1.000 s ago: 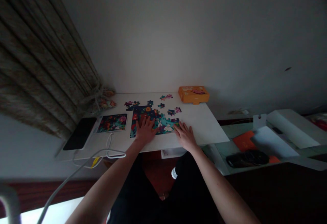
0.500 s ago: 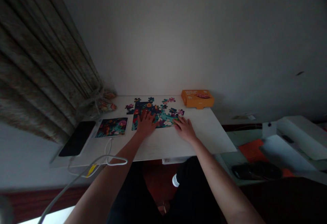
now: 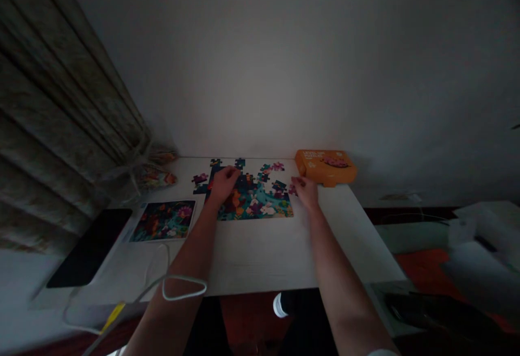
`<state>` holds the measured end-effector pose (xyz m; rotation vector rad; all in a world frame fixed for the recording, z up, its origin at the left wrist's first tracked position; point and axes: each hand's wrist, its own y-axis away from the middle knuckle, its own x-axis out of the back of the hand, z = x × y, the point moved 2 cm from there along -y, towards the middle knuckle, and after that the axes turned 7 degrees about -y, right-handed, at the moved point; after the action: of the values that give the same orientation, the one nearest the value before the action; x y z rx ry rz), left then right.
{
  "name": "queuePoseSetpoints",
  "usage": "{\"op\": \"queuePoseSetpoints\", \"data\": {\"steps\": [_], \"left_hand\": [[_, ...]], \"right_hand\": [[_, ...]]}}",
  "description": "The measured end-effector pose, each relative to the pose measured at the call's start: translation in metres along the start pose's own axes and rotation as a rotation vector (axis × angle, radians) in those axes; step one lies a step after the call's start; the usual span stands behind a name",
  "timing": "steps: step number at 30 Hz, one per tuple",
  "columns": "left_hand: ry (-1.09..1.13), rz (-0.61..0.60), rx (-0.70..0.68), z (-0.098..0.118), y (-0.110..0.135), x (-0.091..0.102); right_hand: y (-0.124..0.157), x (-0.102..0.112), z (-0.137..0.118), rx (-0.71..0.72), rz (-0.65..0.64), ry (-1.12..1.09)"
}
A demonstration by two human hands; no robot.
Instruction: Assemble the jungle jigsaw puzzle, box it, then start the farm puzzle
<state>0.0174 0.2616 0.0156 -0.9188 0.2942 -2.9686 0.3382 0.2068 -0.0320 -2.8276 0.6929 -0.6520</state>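
Two hands are curled: the left hand [image 3: 222,185] on a jigsaw puzzle [image 3: 255,207], the right hand [image 3: 306,192] at a light cardboard piece [image 3: 292,189], best held by edges; any pinch is unclear.

Left hand [image 3: 223,184] rests on the upper-left area of the partly assembled jigsaw puzzle [image 3: 254,207]. Right hand [image 3: 305,192] touches a pink piece [image 3: 292,189] at the puzzle's right edge. Printed picture [image 3: 163,221] lies left of the puzzle; orange box [image 3: 326,167] sits at the far right corner of the desk [image 3: 252,258].

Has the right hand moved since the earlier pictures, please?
Yes, the right hand has moved forward, closer to the orange box.
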Motion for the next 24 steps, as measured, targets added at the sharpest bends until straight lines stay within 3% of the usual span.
{"op": "queuePoseSetpoints", "data": {"steps": [3,6,8,11,15,19,24], "left_hand": [[0.156,-0.066,-0.011,-0.004,-0.007,0.0],[0.176,-0.076,-0.018,-0.004,-0.006,0.001],[0.101,-0.062,-0.043,-0.002,-0.004,0.003],[-0.132,-0.076,-0.111,0.004,0.001,0.002],[-0.383,-0.13,-0.312,0.013,0.011,-0.01],[-0.459,-0.171,-0.484,0.014,0.021,-0.026],[-0.587,-0.329,-0.445,0.008,0.027,-0.036]], "right_hand": [[-0.023,-0.001,0.01,-0.04,-0.079,-0.048],[-0.035,0.003,0.017,-0.141,-0.17,-0.139],[-0.036,0.008,0.016,-0.157,-0.224,-0.138],[-0.025,0.021,0.005,-0.104,-0.351,0.03],[-0.004,0.037,-0.012,-0.173,-0.512,0.289],[-0.001,0.038,-0.017,-0.166,-0.469,0.398],[-0.005,0.025,-0.012,-0.105,-0.389,0.461]]}}
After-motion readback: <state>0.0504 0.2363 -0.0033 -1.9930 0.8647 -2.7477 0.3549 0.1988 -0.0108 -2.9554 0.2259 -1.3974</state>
